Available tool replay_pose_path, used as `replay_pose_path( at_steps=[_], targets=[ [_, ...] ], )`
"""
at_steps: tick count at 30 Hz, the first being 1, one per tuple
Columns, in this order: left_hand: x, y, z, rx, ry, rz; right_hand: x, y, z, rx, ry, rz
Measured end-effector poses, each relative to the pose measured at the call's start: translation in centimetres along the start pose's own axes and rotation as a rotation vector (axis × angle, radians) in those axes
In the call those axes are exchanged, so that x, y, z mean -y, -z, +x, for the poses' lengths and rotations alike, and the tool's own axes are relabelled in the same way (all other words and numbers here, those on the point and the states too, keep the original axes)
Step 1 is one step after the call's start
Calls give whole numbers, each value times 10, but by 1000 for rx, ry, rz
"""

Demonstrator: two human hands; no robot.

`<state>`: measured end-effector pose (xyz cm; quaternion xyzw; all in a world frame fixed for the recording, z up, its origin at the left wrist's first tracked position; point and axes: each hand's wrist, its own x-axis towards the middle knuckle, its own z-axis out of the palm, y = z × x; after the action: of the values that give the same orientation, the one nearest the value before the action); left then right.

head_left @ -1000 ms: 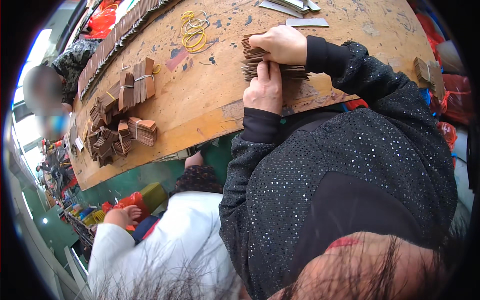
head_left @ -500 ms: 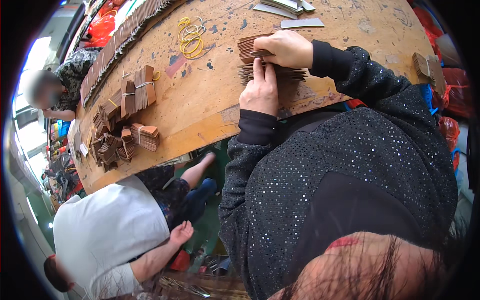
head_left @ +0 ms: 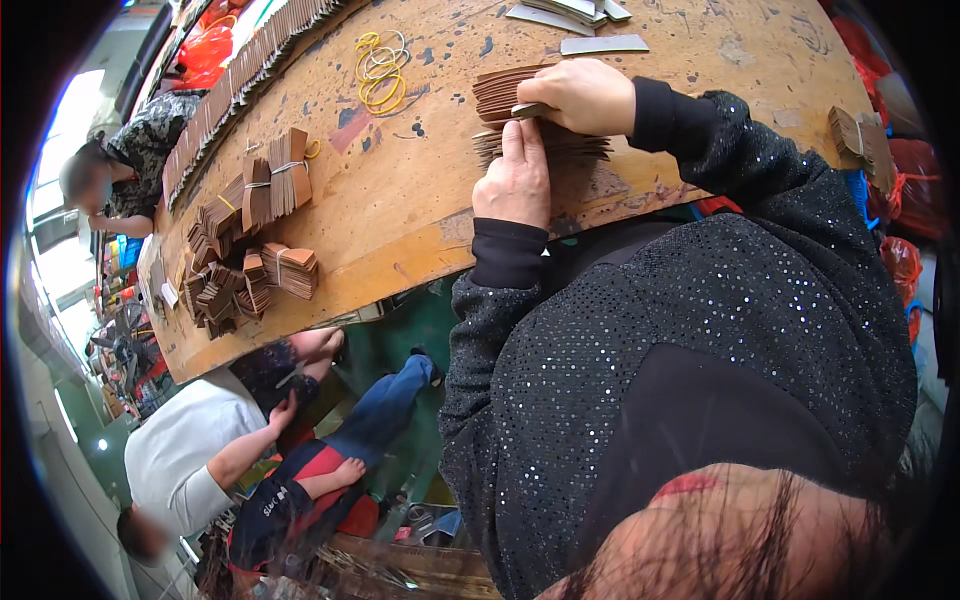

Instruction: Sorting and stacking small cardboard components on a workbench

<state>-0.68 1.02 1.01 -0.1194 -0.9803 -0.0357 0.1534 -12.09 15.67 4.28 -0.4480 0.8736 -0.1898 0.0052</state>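
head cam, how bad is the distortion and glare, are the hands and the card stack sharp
Head view: strong fisheye, the wooden table edge bows and a black rim rings the frame; windows at far left blow out white; left hand, right hand and brown card stack are fairly sharp; hair at the bottom is blurred.

Worn wooden bench (head_left: pixel 420 200), paint-stained, curved edge. On it: fanned stack of brown card pieces (head_left: pixel 520 100) near the front edge; yellow rubber bands (head_left: pixel 378 68) loose further back; grey flat strips (head_left: pixel 600 44) at the far side; banded brown bundles (head_left: pixel 275 185) and a heap of smaller ones (head_left: pixel 235 285) at the left; long row of brown pieces (head_left: pixel 240 85) along the far edge; another brown bundle (head_left: pixel 858 138) at the right.
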Motion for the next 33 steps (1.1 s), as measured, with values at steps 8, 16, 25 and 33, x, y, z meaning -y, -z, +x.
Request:
replay_pose_path(
  at_steps=[8,16,25,33],
  targets=[
    [-3,-1,1,11,38,-60,-3,9,6,177,-1,6],
    [-4,1,4,43,79,-157,-6,32,25,294,-39,245],
    [1,-2,5,98,33,-150,3,8,57,359,34,260],
    [20,-47,13,-166,111,-226,-1,-22,87,120,204,131]
  ],
)
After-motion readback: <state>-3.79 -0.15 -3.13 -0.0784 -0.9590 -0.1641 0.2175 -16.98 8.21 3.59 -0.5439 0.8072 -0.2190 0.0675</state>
